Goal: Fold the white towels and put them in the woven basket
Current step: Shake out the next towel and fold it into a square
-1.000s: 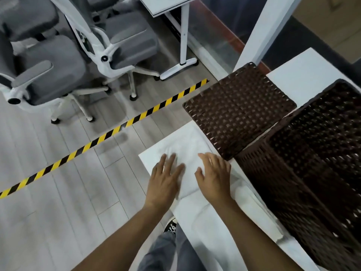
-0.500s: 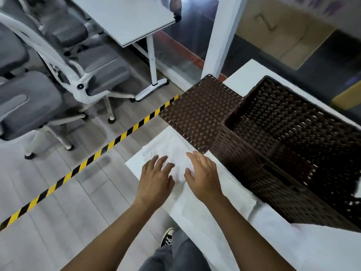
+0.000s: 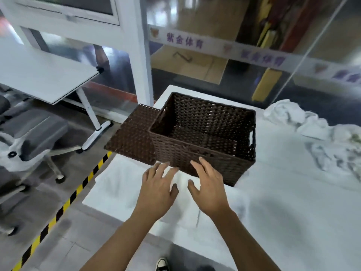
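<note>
Presently, itemised from my fingers outward:

Left hand (image 3: 158, 185): fingers spread and straight, hovering over or lightly on the cloth; I cannot tell which. Holds nothing.

Right hand (image 3: 209, 189): fingers splayed wide, fingertips overlapping the basket's near wall in view; contact unclear. Holds nothing.

Folded towel (image 3: 125, 190): white, flat on the table (image 3: 293, 208), directly beneath and to the left of both hands; its long axis seems to run left to right across me, though the blur makes this uncertain.

Woven basket (image 3: 203, 141): dark brown, open-topped, nothing visible inside, just beyond my fingertips and slightly right; its long axis runs left to right.

Lid (image 3: 134, 135): flat woven panel, touching the basket's left side, overhanging the table edge.

Unfolded towels (image 3: 304, 122): crumpled heap, well apart on my far right.

Governing relation: basket lies forward and up from the towel; the right hand is nearer its opening, so I judge a short lift over the near wall is wanted.
</note>
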A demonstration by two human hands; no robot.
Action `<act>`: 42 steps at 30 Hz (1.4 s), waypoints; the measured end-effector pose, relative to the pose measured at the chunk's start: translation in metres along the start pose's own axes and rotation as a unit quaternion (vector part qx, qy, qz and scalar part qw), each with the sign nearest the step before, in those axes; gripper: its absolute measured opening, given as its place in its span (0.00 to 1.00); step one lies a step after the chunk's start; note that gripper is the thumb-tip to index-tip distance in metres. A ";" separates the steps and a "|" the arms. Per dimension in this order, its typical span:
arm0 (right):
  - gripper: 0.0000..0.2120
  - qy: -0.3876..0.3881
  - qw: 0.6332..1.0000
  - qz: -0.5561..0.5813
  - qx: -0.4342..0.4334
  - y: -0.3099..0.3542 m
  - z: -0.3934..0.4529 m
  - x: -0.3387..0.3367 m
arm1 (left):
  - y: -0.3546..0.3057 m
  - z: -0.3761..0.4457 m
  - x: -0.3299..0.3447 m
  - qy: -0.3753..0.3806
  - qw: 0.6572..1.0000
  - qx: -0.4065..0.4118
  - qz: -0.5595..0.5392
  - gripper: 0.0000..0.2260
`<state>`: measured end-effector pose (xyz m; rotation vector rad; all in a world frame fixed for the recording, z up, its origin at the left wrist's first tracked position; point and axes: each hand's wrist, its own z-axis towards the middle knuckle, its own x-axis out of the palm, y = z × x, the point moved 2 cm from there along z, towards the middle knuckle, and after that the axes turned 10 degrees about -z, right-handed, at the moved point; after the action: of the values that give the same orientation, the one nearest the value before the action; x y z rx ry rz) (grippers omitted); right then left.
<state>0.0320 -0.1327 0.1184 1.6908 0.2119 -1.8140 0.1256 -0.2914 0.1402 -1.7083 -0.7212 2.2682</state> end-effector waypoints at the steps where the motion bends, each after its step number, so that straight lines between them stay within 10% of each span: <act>1: 0.28 -0.005 1.000 -0.002 0.015 -0.013 -0.007 -0.007 | -0.014 0.003 0.005 0.002 1.000 0.014 -0.005 0.23; 21: 0.27 -0.077 0.971 -0.069 0.216 -0.324 -0.176 -0.154 | -0.313 0.014 0.165 0.064 0.988 0.131 -0.045 0.18; 42: 0.25 0.012 0.963 -0.081 0.256 -0.553 -0.083 -0.149 | -0.393 0.163 0.332 0.151 0.983 0.094 -0.050 0.17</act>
<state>-0.2054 0.3930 0.0785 2.0958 -0.1290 -2.0977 -0.1777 0.1525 0.0912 -1.8238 -0.4981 1.8851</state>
